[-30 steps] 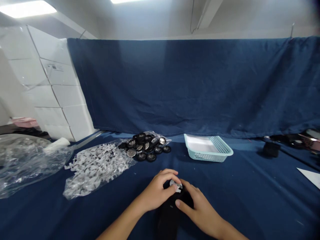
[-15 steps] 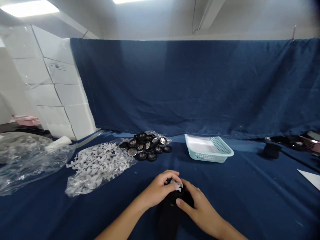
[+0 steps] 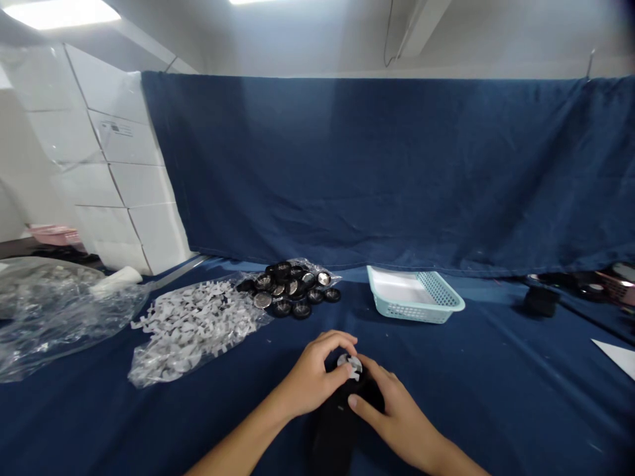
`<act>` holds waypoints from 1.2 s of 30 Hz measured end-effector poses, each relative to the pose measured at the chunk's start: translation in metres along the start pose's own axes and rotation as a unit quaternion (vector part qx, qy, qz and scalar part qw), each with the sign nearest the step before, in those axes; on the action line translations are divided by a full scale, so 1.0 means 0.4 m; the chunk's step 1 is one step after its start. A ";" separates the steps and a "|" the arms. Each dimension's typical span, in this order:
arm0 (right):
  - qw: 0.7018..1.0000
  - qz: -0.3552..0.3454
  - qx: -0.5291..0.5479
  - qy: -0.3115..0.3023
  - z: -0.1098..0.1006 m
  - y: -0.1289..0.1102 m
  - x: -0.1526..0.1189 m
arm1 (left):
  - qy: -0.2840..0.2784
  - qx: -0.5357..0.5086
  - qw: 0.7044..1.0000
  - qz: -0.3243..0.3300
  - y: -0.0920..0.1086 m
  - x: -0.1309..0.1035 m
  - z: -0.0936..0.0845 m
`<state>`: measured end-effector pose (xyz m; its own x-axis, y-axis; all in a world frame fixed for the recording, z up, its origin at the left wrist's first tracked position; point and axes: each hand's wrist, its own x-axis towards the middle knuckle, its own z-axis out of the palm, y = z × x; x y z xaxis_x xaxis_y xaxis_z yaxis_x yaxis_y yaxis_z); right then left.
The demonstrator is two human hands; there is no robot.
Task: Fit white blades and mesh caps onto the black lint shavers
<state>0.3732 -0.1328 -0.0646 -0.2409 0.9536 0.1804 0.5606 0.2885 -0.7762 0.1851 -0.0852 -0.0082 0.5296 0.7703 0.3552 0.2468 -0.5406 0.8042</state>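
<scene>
Near the bottom centre, my left hand (image 3: 316, 375) grips a small white plastic piece (image 3: 353, 367) between thumb and forefinger, over the top of a black object (image 3: 333, 430). My right hand (image 3: 397, 415) holds the right side of that black object, thumb in front and fingers behind. The dark object's exact shape is hard to make out against the cloth. A heap of white plastic pieces (image 3: 198, 324) lies on a clear bag to the left. Round black parts (image 3: 292, 288), some with shiny faces, are piled beside it.
A light blue basket (image 3: 415, 311) with white sheets inside stands behind my right hand. More clear bags (image 3: 64, 317) lie at the far left, before stacked white boxes (image 3: 119, 178). A small black object (image 3: 540, 301) and white paper (image 3: 615, 357) are at the right.
My left forefinger has lifted slightly, showing more of the white piece. My right hand has barely moved.
</scene>
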 end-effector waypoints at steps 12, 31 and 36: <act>1.000 0.005 -0.016 0.001 0.001 0.000 -0.002 | -0.034 0.220 0.967 0.121 0.021 -0.009 -0.024; 0.999 0.009 -0.046 0.005 0.014 0.000 0.002 | -0.116 0.335 0.931 0.087 0.052 0.021 -0.049; 0.999 0.011 -0.035 0.005 0.006 -0.010 0.007 | -0.149 0.360 0.917 0.085 0.072 0.047 -0.045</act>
<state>0.3684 -0.1316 -0.0621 -0.2205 0.9606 0.1693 0.6205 0.2721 -0.7354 0.1875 -0.0802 0.0302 0.7817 0.5857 0.2142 0.5550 -0.8100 0.1892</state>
